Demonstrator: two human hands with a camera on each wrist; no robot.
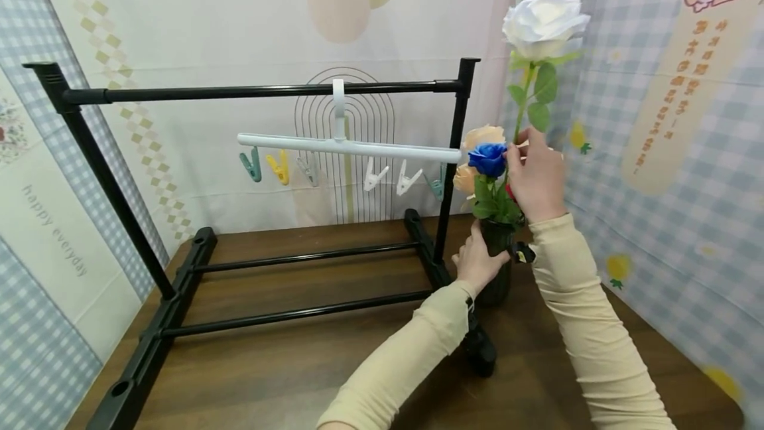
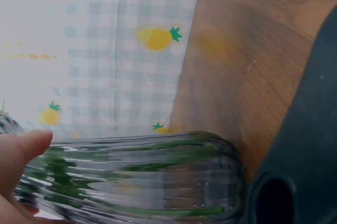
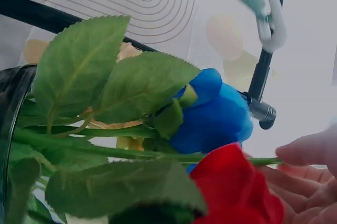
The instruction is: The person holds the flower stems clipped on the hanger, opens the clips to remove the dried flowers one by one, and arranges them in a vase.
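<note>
A ribbed glass vase holds green stems and stands on the table at the right. My left hand grips it near the neck, thumb and fingers round the glass. My right hand pinches the green stem of a tall white rose between thumb and fingers, above the vase mouth. The stem's lower part runs down past the other flowers into the vase. Beside it are a blue rose, a red rose and peach-coloured flowers. Large green leaves spread over the vase rim.
A black rack spans the table to the left of the vase. From its bar hangs a white hanger with several coloured clips. One rack foot lies close to the vase base. Patterned cloth borders the right.
</note>
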